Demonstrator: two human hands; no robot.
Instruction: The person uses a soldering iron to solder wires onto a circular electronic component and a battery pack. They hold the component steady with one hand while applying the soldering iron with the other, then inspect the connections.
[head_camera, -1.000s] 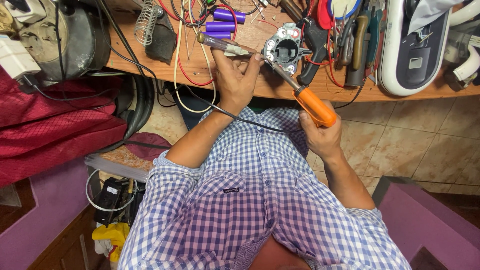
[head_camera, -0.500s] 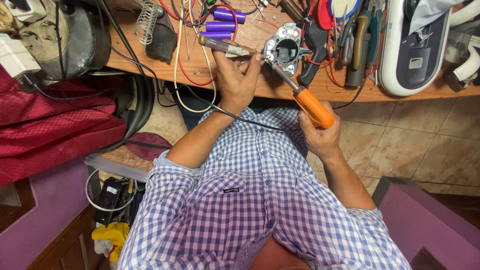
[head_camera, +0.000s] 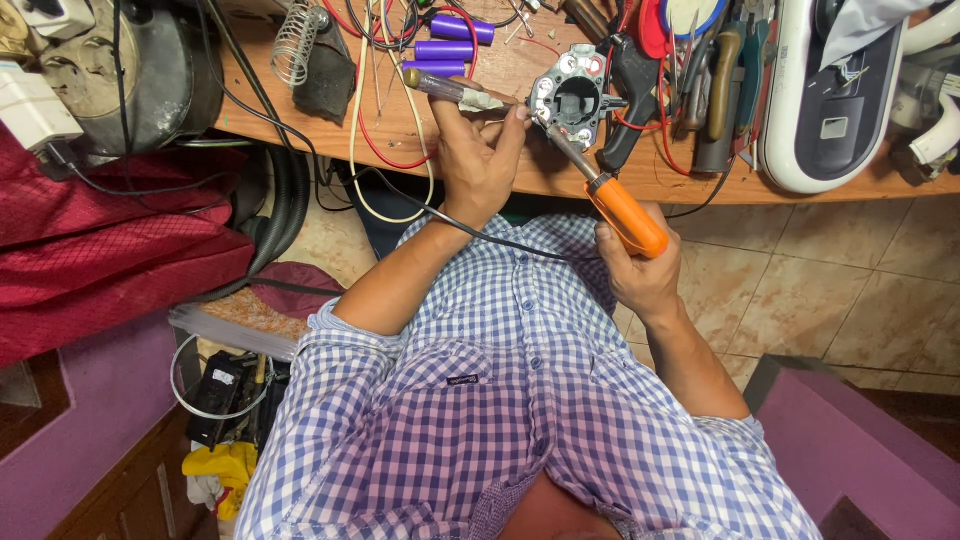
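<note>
- cluttered wooden workbench (head_camera: 500, 175) at 12 o'clock.
- right hand (head_camera: 640, 275) fingers wrapped around orange soldering iron (head_camera: 600, 195), axis toward 11 o'clock.
- left hand (head_camera: 480, 150) fingertips pinch round grey part (head_camera: 572, 100), nearer.

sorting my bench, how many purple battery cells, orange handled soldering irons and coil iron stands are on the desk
purple battery cells: 3
orange-handled soldering iron, in the right hand: 1
coil iron stand: 1
total: 5
</note>
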